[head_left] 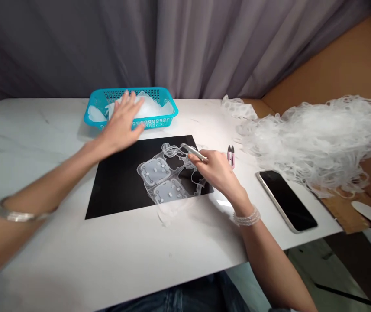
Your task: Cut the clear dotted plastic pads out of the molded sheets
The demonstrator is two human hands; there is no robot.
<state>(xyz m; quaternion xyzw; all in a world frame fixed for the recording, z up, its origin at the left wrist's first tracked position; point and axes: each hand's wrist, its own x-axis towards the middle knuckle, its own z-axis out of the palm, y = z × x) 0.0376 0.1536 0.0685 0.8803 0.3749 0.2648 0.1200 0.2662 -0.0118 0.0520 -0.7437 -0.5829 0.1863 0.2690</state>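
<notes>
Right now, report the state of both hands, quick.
Left hand: open, fingers spread over the teal basket, holding nothing.
Right hand: closed on a silver tool, above the clear sheet on the black mat.

The tabletop (42, 121) lies bare along its left edge and whole near edge. A teal basket (164, 92) blocks part of the far edge. The far right corner is crowded by a heap of clear trimmings (315, 138); a phone (285, 200) and snips (231, 156) lie by the right edge.
</notes>
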